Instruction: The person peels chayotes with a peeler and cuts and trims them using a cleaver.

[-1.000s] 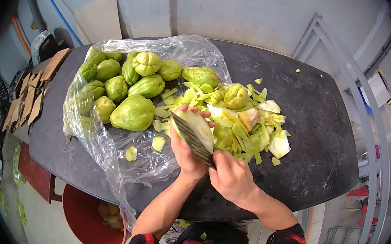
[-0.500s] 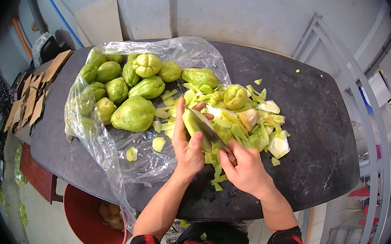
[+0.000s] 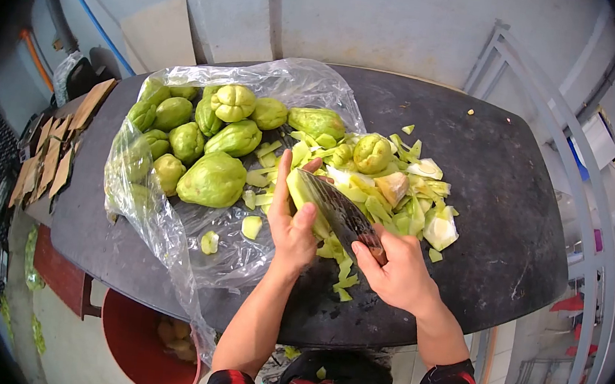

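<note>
My left hand [image 3: 295,231] holds a pale green, peeled chayote [image 3: 299,191] between thumb and fingers, upright and tilted. In my right hand [image 3: 400,267] is the handle of a wide-bladed knife [image 3: 339,213], its dark wet blade lying against the chayote's right side and hiding part of it. Beneath and beyond my hands spreads a heap of green peelings [image 3: 409,216]. A yellowish-green chayote [image 3: 372,154] rests on that heap. To the left, several unpeeled chayotes [image 3: 212,179] lie in and on a clear plastic bag [image 3: 227,262].
A dark table [image 3: 498,210] with rounded corners carries everything. Below its front left edge stands a red bucket [image 3: 119,344] with pale pieces inside. A grey metal railing [image 3: 583,174] runs along the right. Broken brown boards [image 3: 48,156] lie at the left.
The knife blade has turned, showing more of its dark face, and my right hand has shifted slightly right and down. My left hand still holds the chayote nearly in place.
</note>
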Tool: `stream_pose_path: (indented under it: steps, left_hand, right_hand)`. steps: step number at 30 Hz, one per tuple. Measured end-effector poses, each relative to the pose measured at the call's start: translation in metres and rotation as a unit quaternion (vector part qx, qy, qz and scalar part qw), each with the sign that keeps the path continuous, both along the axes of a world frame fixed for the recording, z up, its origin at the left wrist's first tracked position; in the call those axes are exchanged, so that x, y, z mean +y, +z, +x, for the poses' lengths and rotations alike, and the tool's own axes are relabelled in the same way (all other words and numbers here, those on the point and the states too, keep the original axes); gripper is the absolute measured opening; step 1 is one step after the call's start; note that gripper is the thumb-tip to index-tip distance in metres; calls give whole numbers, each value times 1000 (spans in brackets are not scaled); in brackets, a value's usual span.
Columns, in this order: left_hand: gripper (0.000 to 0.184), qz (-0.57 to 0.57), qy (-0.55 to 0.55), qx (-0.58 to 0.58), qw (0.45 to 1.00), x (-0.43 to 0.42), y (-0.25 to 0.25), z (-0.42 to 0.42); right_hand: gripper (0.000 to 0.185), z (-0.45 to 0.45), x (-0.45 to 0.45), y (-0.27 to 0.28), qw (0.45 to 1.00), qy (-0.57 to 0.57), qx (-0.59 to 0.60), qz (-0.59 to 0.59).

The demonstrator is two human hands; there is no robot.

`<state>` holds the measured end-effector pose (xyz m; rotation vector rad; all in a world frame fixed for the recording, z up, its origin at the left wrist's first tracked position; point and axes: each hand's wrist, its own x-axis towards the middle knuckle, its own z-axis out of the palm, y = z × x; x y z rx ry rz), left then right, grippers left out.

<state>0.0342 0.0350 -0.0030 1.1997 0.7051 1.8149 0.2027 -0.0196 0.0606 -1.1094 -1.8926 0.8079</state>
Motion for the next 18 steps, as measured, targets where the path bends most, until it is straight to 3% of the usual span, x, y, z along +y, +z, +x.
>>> stream_pose_path:
  steps: [3,7,13,18]
  left_hand:
    - [98,-4,-36,6,999,0,0,-6]
    - [99,15,-13,105,994,-1,2,-10]
    - [96,19,-24,137,990,-1,4,-12]
    - [95,24,-16,164,986,0,3,-13]
  right_hand:
    - [15,9,4,-7,998,6,32,-54]
    - [15,18,5,-10,993,2,36,-115]
    - [13,11,1,5,1000,-21,-8,-21]
    - [13,10,0,6,999,-31,-19,-9]
